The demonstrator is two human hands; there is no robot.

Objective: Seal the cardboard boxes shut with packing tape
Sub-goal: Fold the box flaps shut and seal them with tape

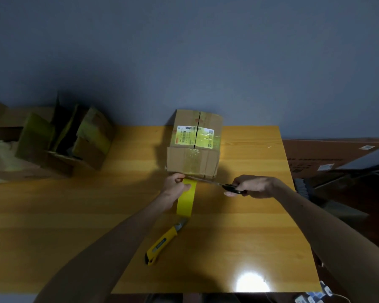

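A closed cardboard box with a shipping label stands at the back of the wooden table. A strip of yellow tape runs from the box's front bottom edge toward me. My left hand pinches the tape's upper end just below the box. My right hand grips black-handled scissors, whose blades reach left to the tape right at the box's edge.
A yellow utility knife lies on the table in front of the tape. An open cardboard box with raised flaps stands at the left. A large flat brown carton leans beyond the table's right edge. Lamp glare shows at the front.
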